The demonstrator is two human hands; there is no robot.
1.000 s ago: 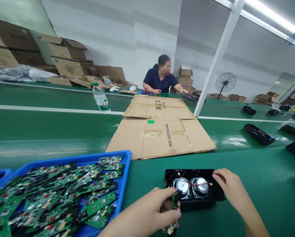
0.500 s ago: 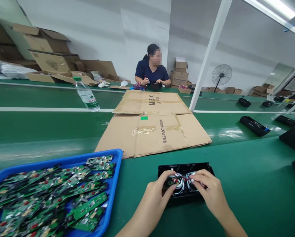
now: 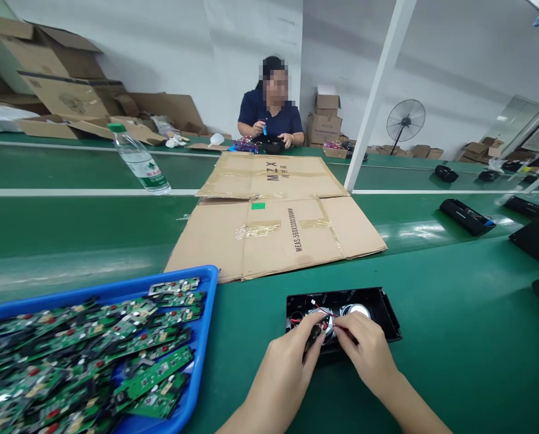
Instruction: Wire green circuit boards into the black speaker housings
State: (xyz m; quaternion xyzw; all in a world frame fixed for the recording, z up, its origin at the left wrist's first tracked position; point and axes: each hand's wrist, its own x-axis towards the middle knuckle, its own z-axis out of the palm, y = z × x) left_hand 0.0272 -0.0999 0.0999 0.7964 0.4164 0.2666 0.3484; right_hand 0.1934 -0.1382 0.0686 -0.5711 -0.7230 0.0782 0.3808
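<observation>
My L hand [image 3: 287,367] has the blue tray [image 3: 209,301] to its L, w/ bare green desk [image 3: 233,337] between them, so there's a way thru there. To the R of my R hand [image 3: 368,349] the desk is open up to the black cases [image 3: 538,241] at the far R edge. Straight ahead, past the black housing [image 3: 389,307], flat cardboard [image 3: 269,259] covers the middle, w/ the white post [image 3: 377,96] rising beyond it.

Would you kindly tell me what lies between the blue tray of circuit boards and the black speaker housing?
Green tabletop lies between the blue tray and the black speaker housing, with the left forearm over the nearer part, as the head view shows.
</observation>
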